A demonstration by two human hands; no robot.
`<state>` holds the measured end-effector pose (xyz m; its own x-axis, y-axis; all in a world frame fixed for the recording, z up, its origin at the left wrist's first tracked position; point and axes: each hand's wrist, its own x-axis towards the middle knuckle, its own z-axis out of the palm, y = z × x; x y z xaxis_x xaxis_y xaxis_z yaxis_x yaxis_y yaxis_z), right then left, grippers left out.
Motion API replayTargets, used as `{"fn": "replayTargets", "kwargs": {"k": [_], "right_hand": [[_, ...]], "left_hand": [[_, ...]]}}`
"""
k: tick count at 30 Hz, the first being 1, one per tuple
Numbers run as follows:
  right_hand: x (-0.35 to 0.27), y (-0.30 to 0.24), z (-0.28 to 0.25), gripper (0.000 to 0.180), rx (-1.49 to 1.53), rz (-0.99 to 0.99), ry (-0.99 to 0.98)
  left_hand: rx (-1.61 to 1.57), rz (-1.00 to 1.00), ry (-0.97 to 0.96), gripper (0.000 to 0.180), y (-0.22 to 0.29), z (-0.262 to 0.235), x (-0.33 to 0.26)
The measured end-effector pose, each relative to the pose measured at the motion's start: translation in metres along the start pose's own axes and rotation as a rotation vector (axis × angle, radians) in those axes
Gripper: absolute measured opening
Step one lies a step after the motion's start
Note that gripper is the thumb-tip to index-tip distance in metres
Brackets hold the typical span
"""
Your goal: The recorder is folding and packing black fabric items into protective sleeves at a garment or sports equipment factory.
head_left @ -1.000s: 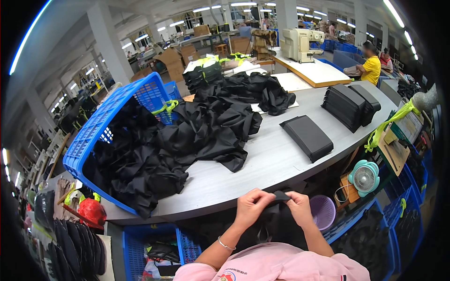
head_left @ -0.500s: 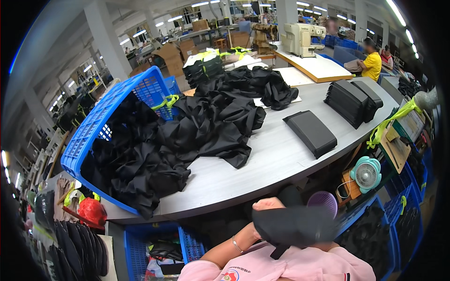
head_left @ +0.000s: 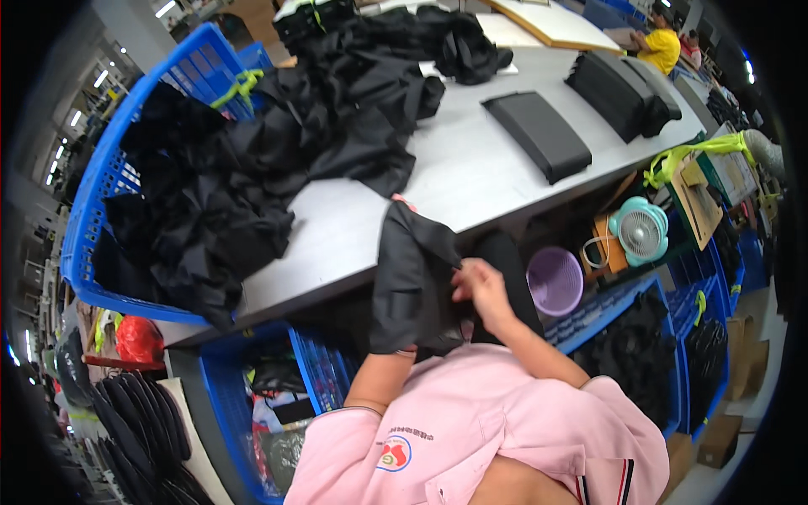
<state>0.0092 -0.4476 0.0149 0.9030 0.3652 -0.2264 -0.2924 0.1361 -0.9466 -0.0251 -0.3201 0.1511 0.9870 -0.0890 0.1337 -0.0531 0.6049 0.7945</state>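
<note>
A black fabric piece (head_left: 400,278) hangs over my left forearm, in front of the table's near edge. My left hand (head_left: 405,202) is mostly covered by it; just a bit of skin shows at the top, so its grip is hidden. On the other side, my right hand (head_left: 486,293) has its fingers closed at the fabric's right edge, slightly blurred. Beyond them a heap of crumpled black fabric pieces (head_left: 337,135) spreads over the table. It spills from a tipped blue plastic crate (head_left: 84,252) at the left.
On the grey table (head_left: 471,168) lie a flat black padded piece (head_left: 539,135) and a stack of similar pieces (head_left: 614,97). Below the edge are a purple basket (head_left: 555,282), a turquoise fan (head_left: 641,231) and a blue crate (head_left: 223,379). A person in yellow (head_left: 661,50) sits far right.
My view has tilted downward. The black fabric piece has moved left and upward from my chest with my left arm, and my right hand now shows at its edge.
</note>
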Motion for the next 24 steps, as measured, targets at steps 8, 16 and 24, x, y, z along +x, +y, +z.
{"fn": "replayTargets", "kwargs": {"k": [8, 16, 24], "right_hand": [[-0.025, -0.081, 0.030, 0.063, -0.760, -0.901, 0.216], [-0.009, -0.066, 0.002, 0.039, -1.176, -1.149, 0.293], [-0.023, -0.106, -0.023, 0.021, 0.272, -0.090, -0.352]], "left_hand": [[0.201, 0.141, 0.155, 0.045, -0.031, -0.007, -0.011], [0.385, 0.014, 0.357, 0.027, -0.056, -0.014, -0.033], [0.020, -0.180, 0.322, 0.030, -0.072, -0.103, -0.070]]}}
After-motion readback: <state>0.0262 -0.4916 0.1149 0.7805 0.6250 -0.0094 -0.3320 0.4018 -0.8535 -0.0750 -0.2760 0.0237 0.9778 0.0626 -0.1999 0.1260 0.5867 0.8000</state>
